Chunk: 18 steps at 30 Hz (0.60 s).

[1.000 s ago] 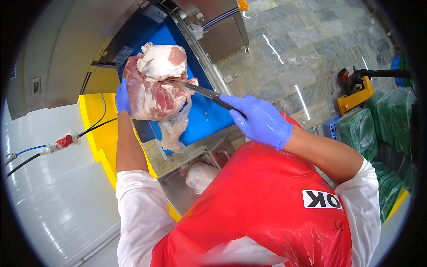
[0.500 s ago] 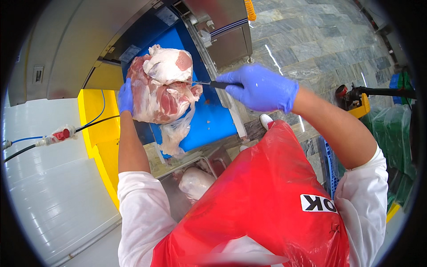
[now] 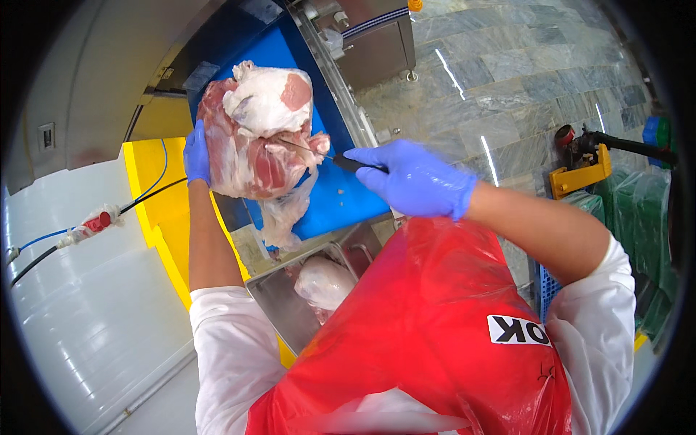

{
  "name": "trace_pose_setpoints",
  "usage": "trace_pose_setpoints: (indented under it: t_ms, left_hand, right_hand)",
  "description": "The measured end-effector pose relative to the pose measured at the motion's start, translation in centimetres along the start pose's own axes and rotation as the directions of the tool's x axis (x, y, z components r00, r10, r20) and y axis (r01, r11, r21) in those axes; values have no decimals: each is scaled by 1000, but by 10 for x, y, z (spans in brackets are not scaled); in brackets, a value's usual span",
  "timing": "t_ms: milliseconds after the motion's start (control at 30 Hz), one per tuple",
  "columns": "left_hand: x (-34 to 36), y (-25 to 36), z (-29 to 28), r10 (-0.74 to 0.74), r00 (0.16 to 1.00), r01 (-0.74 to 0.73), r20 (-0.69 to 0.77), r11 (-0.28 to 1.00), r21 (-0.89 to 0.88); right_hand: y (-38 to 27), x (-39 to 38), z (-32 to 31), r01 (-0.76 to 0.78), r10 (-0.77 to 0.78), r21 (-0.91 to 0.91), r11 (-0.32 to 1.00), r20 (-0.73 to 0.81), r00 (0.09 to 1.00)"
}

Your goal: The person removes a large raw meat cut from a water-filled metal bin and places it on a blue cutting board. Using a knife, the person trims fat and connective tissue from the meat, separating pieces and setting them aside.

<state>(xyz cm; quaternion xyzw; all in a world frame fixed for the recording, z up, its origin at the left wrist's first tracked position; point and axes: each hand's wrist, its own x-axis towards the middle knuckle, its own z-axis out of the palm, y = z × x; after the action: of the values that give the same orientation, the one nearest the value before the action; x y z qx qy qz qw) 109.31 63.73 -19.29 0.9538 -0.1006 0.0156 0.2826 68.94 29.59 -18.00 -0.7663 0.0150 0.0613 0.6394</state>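
A big cut of raw meat [image 3: 250, 163] with a thick white fat cap lies on the blue conveyor belt [image 3: 286, 54]. My left hand [image 3: 196, 154], in a blue glove, holds its left side; part of the fingers is hidden against the meat. In my gloved right hand [image 3: 424, 174] is a knife [image 3: 355, 164], its black handle gripped and its thin blade pointing left. The blade reaches across the meat's right part, just below the fat cap. A pale flap of membrane [image 3: 283, 221] hangs from the meat's lower edge.
Below the belt's near end stands a metal bin [image 3: 272, 293] with a pale piece of meat [image 3: 322, 281] inside. Steel machine housings flank the belt. A yellow frame [image 3: 170, 210] and cables are at left; green plastic-covered bins [image 3: 638, 210] stand at right.
My right hand has moved down and slightly right, and the knife now slants up to the left with its blade across the meat. The meat and my left hand appear slightly further left.
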Motion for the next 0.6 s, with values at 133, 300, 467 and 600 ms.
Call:
trace_pose_setpoints:
  t_ms: [133,300,467,600]
  left_hand:
    - [-9,-5,-3,11,999,-8,-46,998,57]
    - [-6,-7,-2,-20,999,24,-46,995,96]
    - [-7,-10,-2,-24,999,26,-21,995,92]
    - [-6,-8,-6,-21,998,29,-64,990,138]
  right_hand:
    - [24,4,57,-81,107,245,966,-96,990]
    - [58,0,109,102,-18,182,978,-415,910]
    - [87,-6,153,150,-131,-5,989,-519,845]
    - [103,4,184,102,-119,-60,993,-551,826]
